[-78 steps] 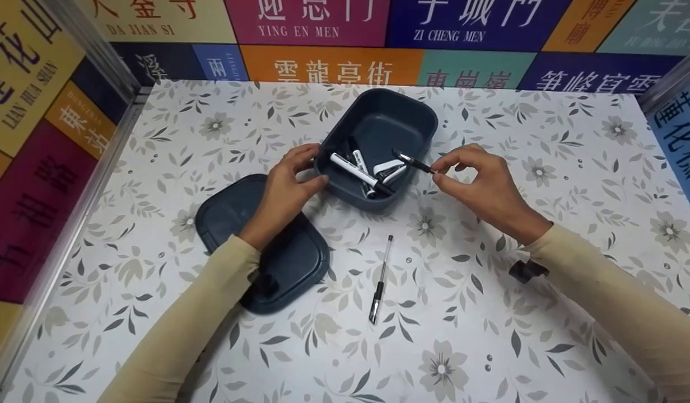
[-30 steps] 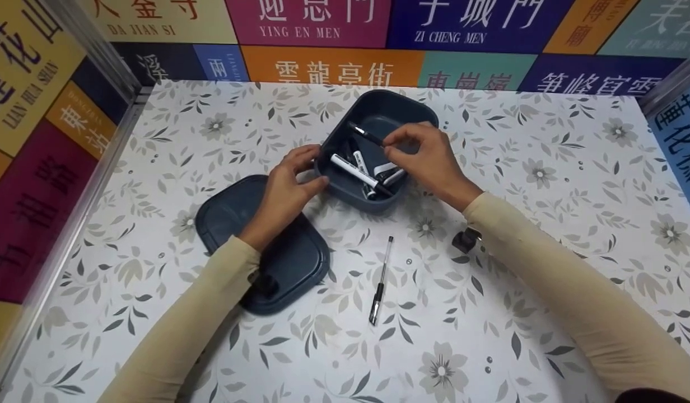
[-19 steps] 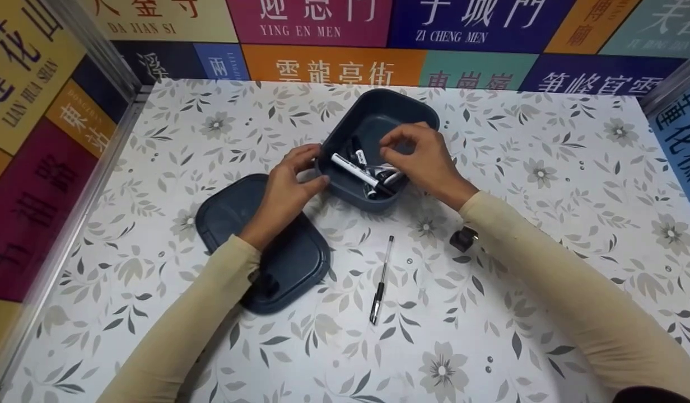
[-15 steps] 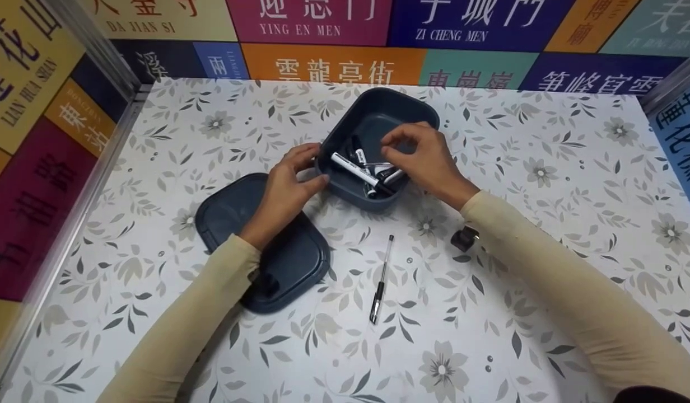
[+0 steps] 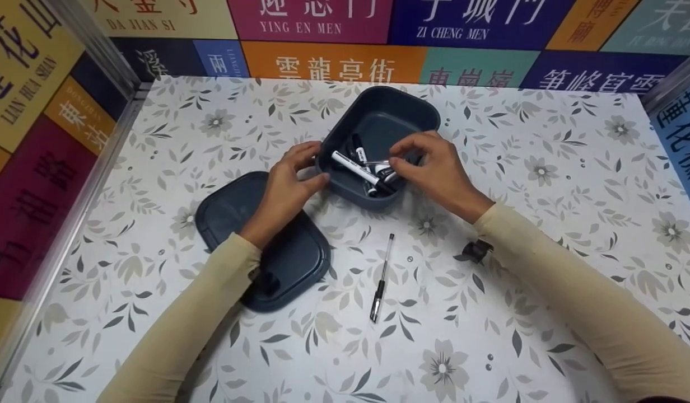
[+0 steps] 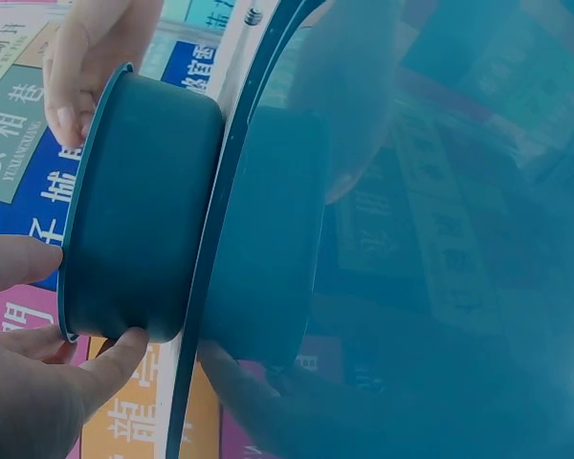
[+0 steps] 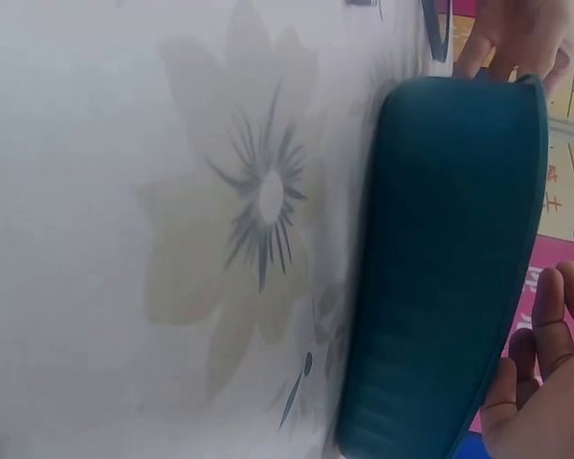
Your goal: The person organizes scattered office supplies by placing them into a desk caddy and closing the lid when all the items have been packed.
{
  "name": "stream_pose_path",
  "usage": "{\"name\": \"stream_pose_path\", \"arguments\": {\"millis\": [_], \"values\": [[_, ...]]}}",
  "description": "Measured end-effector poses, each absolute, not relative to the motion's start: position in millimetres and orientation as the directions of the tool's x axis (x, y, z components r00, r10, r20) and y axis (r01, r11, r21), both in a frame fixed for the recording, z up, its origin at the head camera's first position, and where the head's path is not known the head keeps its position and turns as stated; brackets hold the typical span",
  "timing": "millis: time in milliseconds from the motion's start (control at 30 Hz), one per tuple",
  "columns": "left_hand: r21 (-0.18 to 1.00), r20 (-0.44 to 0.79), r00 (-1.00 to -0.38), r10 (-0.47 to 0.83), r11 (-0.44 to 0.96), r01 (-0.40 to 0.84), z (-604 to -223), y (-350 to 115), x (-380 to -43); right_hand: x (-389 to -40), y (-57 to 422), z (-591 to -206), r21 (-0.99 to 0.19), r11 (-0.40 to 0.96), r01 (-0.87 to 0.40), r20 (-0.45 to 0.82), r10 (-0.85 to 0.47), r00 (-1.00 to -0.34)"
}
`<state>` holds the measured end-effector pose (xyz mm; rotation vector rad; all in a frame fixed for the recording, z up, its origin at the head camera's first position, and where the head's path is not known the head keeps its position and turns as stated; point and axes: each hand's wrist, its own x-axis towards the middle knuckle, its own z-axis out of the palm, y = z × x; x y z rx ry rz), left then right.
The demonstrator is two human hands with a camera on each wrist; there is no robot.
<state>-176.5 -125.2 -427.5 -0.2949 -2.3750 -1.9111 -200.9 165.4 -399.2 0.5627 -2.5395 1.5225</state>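
A dark blue-grey plastic box point(image 5: 373, 200) stands without its lid at the back of the table. Inside lie several black and white markers and pens, among them a white marker point(image 5: 353, 167). My left hand point(image 5: 289, 184) grips the box's left corner, thumb and fingers spread on either side of it; the left wrist view shows fingertips on its rim and wall. Over the right side of the box is my right hand point(image 5: 440, 170), fingers loosely bent. Thumb and fingers appear apart in the right wrist view. Near its fingertips is a thin clear pen barrel point(image 5: 376, 162), partly hidden.
The dark lid point(image 5: 300, 263) lies under my left wrist, left of the box. A clear-barrelled black pen point(image 5: 381, 282) lies on the floral tablecloth point(image 5: 210, 347) in front of the box. Panels with printed characters point(image 5: 334, 64) border the table's back and sides.
My right hand carried a black pen leftward over the box and let it go inside. It has since drawn back slightly right and toward me. The left hand has stayed on the box.
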Motion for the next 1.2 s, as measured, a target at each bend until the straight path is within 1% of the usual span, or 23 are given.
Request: {"name": "stream_pose_path", "arguments": {"millis": [167, 700, 900, 1200], "values": [[0.958, 0.182, -0.978, 0.102, 0.207, 0.2, -428, -125, -177, -193, 168, -398, -0.83, 0.409, -0.378, 0.301, -0.243, -0.922], [0.96, 0.177, -0.979, 0.1, 0.202, 0.194, -428, -125, -177, -168, 182, -400, -0.814, 0.38, -0.439, 0.344, -0.294, -0.892], [0.955, 0.184, -0.977, 0.103, 0.217, 0.203, -427, -126, -177, -160, 188, -405, -0.815, 0.374, -0.443, 0.337, -0.316, -0.887], [0.957, 0.187, -0.977, 0.102, 0.205, 0.205, -428, -126, -176, -144, 193, -413, -0.807, 0.387, -0.447, 0.307, -0.372, -0.876]]}}
